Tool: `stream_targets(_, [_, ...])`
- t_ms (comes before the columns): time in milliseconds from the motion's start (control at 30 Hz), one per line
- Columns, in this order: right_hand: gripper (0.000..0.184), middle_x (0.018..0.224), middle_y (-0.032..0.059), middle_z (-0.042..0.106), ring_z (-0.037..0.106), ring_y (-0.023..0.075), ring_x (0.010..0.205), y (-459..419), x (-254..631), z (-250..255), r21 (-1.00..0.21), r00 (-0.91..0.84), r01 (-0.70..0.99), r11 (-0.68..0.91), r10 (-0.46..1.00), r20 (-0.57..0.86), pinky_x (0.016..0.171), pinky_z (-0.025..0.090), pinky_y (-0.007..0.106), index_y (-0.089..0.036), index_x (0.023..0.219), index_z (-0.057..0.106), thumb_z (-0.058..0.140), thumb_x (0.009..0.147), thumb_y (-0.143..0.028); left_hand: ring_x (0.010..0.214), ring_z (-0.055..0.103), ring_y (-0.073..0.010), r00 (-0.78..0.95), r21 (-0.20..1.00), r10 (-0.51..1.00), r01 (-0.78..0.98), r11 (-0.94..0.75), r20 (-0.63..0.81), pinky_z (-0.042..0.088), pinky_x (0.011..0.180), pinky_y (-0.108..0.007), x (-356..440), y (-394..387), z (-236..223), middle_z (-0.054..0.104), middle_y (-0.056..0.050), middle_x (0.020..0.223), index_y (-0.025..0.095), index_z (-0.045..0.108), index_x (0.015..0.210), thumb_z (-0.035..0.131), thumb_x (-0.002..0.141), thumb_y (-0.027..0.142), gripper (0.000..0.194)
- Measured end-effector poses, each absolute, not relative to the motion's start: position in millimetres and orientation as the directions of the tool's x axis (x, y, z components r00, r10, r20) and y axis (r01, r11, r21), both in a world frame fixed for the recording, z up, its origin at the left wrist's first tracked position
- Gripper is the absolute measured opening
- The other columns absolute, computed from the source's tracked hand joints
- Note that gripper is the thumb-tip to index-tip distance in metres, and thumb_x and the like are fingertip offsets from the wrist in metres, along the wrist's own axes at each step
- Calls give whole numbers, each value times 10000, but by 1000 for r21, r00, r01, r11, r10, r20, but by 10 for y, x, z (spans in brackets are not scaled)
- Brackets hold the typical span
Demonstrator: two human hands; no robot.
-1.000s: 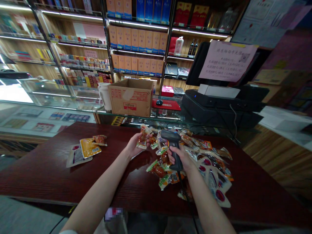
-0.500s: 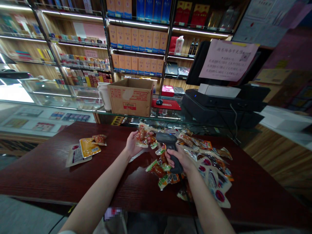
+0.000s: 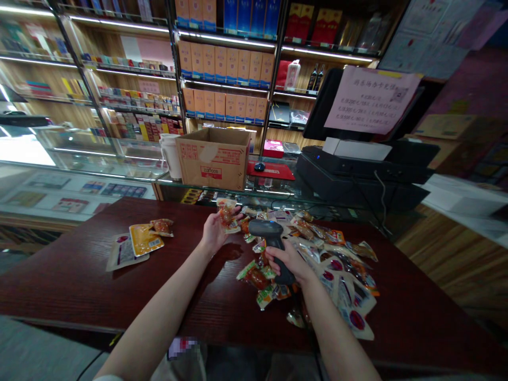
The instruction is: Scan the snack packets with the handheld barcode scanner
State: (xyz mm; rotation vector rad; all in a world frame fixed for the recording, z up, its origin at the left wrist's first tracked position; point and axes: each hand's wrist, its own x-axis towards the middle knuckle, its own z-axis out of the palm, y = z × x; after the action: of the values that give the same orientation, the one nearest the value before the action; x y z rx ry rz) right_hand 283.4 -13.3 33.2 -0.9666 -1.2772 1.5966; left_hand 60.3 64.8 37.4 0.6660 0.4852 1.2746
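My left hand (image 3: 215, 233) holds a clear vacuum-sealed snack packet (image 3: 227, 216) with brown food inside, raised over the far part of the dark wooden table (image 3: 166, 296). Closed round the grip of a black barcode scanner (image 3: 270, 230) is my right hand (image 3: 289, 260); the scanner's head points left, toward the packet. Under and beyond the right hand spreads a pile of sealed snack packets (image 3: 349, 296), some clear with brown contents, some pale with purple print. To the left lie a yellow packet (image 3: 145, 239), a pale packet (image 3: 123, 254) and a small brown one (image 3: 162, 227).
Behind the table, a glass counter holds an open cardboard box (image 3: 214, 164), a white jug (image 3: 170, 157), and a mouse (image 3: 259, 166) on a red mat. A monitor with a pink notice (image 3: 371, 100) stands at right. Shelves of boxed goods (image 3: 222, 63) line the back.
My left hand has shifted slightly left with the packet, its fingers more spread and the packet turned. My right hand and the scanner have moved a little left.
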Motion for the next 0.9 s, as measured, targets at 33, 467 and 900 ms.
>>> stream_targets(33, [354, 558, -85, 486, 382, 45, 365, -132, 2835, 330, -983, -336, -139, -117, 940, -64, 339, 331, 181, -195, 843, 493, 740, 737, -426, 1214, 576, -298, 230, 699, 973, -699, 150, 21, 526, 895, -381, 605, 655, 374, 551, -164, 1427, 75, 661, 1139, 470, 826, 355, 462])
stream_targets(467, [420, 581, -84, 506, 390, 50, 368, -136, 2819, 345, -976, -303, -181, -124, 951, -64, 339, 328, 182, -195, 966, 510, 756, 725, -436, 964, 661, -249, -36, 957, 998, -290, 33, -46, 520, 805, -375, 523, 843, 288, 664, -165, 1188, 130, 581, 1191, 459, 882, 415, 437])
stream_targets(900, [356, 601, -64, 532, 420, 48, 383, -159, 2849, 407, -978, -253, -183, -95, 966, -47, 358, 354, 181, -188, 878, 515, 754, 735, -410, 1309, 419, -478, -460, 253, 812, 885, 390, 359, 301, 1033, -672, -261, 904, 21, 485, -364, 1360, -55, 564, 1255, 480, 853, 226, 497])
